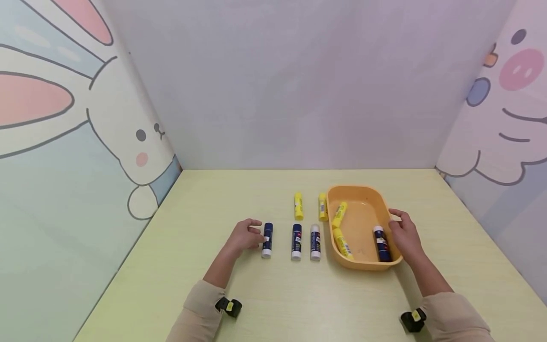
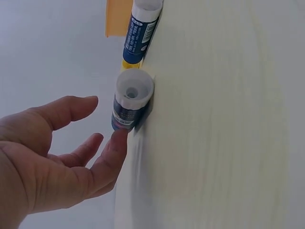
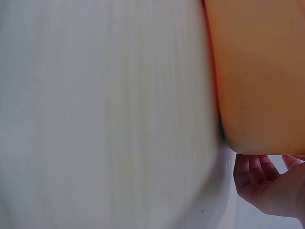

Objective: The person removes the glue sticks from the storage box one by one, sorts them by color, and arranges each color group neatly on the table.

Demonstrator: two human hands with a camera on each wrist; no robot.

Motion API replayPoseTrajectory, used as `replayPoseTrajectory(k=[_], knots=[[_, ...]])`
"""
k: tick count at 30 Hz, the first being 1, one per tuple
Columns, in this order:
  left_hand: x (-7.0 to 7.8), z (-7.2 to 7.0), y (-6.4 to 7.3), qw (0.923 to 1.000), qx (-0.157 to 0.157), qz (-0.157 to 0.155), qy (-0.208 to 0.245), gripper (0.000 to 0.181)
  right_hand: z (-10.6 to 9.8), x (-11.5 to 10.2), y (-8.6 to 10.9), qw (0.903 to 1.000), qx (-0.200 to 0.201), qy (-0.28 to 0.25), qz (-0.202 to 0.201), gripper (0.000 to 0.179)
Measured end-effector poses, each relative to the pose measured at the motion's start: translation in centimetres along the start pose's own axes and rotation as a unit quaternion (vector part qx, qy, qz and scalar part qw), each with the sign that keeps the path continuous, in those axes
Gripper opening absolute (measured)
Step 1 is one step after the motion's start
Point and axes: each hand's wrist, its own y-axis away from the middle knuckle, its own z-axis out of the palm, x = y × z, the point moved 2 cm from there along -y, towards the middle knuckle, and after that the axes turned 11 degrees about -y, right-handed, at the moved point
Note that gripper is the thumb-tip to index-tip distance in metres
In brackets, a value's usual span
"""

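Note:
My left hand [image 1: 245, 236] is at the leftmost blue glue stick [image 1: 267, 240], which lies on the table with its white end towards me. In the left wrist view one fingertip touches that stick's side [image 2: 125, 117], while the thumb [image 2: 78, 109] stays apart from it. Beside it lie a second blue glue stick [image 1: 296, 242] and a third [image 1: 315, 242]. With my right hand [image 1: 406, 235] I hold the right rim of an orange plastic basket [image 1: 361, 263]; the right wrist view shows curled fingers [image 3: 243, 174] against its outer wall.
Inside the basket lie two yellow glue sticks [image 1: 339, 214] and a blue one [image 1: 382, 243]. Two more yellow glue sticks [image 1: 298, 206] lie on the table [image 1: 239, 194], one close against the basket's left side. Walls with cartoon drawings [image 1: 128, 128] enclose the table.

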Motion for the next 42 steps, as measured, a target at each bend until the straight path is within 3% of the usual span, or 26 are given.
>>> replayPoseTrajectory(k=[10,17,29,42], knots=[[-0.2,0.4,-0.7,0.9995,-0.023,0.005,0.022,0.049,-0.2,0.0,0.0,1.0,0.002,0.005,-0.005,0.047],[0.0,0.2,-0.6,0.9999,-0.009,0.007,0.009,0.05,0.0,0.0,0.1,0.9999,0.002,0.01,-0.004,0.046],[2.3,-0.5,-0.7,0.9992,-0.015,0.024,0.028,0.054,0.0,0.1,0.1,1.0,0.002,0.007,0.002,0.046],[5.2,1.1,-1.5,0.9995,-0.027,0.015,0.009,0.051,0.1,-0.2,0.2,1.0,0.005,0.004,-0.002,0.045]])
